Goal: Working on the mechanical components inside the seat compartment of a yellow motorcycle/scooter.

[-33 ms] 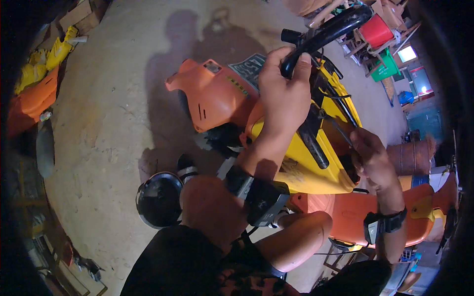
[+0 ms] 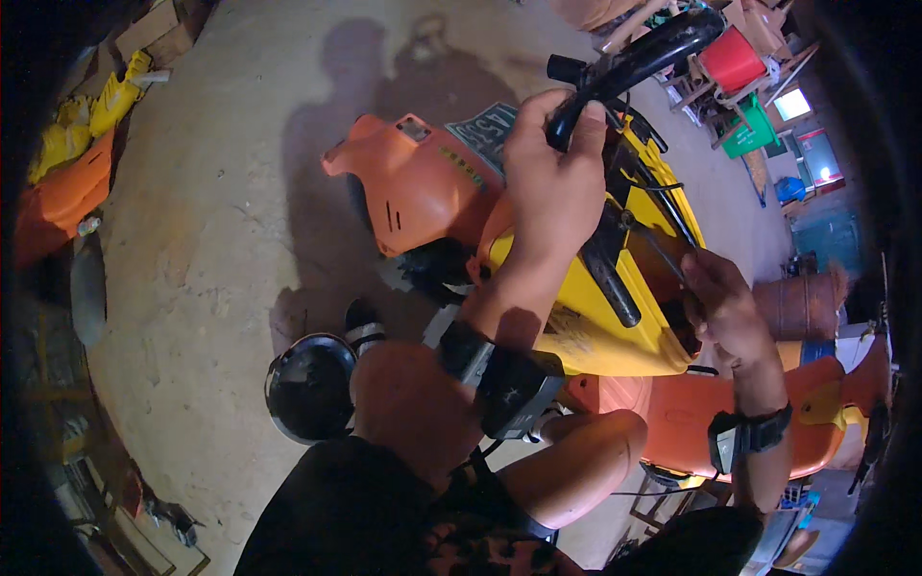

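Note:
My left hand (image 2: 557,178) is closed around the lower end of a thick black curved tube (image 2: 663,53), thumb on top. The tube joins a black metal frame (image 2: 610,274) on a yellow plastic body panel (image 2: 595,341). My right hand (image 2: 720,302) holds a slim metal wrench (image 2: 661,252). Its far end meets a round bolt-like part (image 2: 628,220) on the frame; the exact fit is too small to tell. An orange body shell (image 2: 432,192) with a green number plate (image 2: 485,132) lies beyond my left wrist.
A round black pan (image 2: 310,389) sits by my left foot. Behind my right forearm is an orange vehicle seat or panel (image 2: 706,413). Red (image 2: 732,62) and green buckets (image 2: 749,132) stand at the far right, near a rusty drum (image 2: 795,309). Orange panels (image 2: 67,202) lie far left.

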A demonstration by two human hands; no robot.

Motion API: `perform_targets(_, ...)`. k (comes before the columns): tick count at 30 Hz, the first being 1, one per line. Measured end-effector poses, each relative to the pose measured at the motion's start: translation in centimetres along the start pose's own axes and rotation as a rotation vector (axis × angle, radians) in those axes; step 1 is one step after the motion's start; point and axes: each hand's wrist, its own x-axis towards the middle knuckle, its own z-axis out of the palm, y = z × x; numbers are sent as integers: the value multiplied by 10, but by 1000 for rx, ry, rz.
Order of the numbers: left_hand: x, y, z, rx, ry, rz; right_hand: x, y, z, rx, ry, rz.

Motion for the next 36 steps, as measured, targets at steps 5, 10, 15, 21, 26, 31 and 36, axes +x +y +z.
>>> perform_targets(5,1,-1,-1,-29,2,-15,10,2,-8,-19,-64,64)
perform_targets(10,0,2,1,-65,-6,-39,24,8,-17,-111,-110,-42)
perform_targets(15,3,-3,-3,36,-2,33,49,-4,-23,-278,-128,8)
perform_targets(21,1,-1,3,-17,-8,-3,102,-19,-27,-790,-121,-692)
perform_targets(26,1,2,0,12,1,35,133,-42,5,-799,-109,-849)
perform_targets(31,0,-3,3,30,-6,44,149,-61,19,-898,-61,-1102)
perform_targets(36,0,2,1,8,-10,-5,129,-89,31,-1022,-50,-1317)
